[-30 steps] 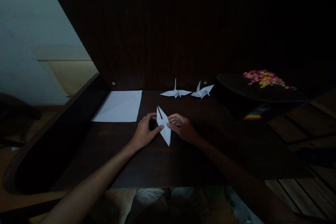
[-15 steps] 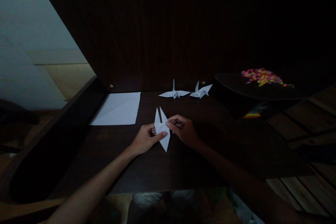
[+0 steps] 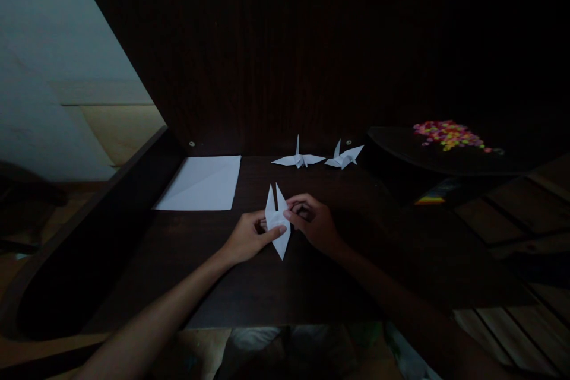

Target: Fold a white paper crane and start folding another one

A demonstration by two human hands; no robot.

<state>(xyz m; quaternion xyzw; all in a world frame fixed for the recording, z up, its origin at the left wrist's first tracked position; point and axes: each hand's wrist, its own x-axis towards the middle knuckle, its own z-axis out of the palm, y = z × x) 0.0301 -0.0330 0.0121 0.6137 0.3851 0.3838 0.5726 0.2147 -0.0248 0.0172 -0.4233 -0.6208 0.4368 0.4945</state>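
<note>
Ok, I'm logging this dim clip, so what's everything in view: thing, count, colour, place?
half-folded paper piece: 1, white, two points upward, desk centre, between both hands
finished paper cranes: 2, white, side by side at the back of the desk
flat paper sheet: 1, white, back left of the desk
desk: 1, dark brown wood, with a tall dark back panel
dark lid or tray with coloured dots: 1, black with pink and yellow, right
left hand: 1, bare, pinching the piece's left side
right hand: 1, bare, pinching its right side
</note>
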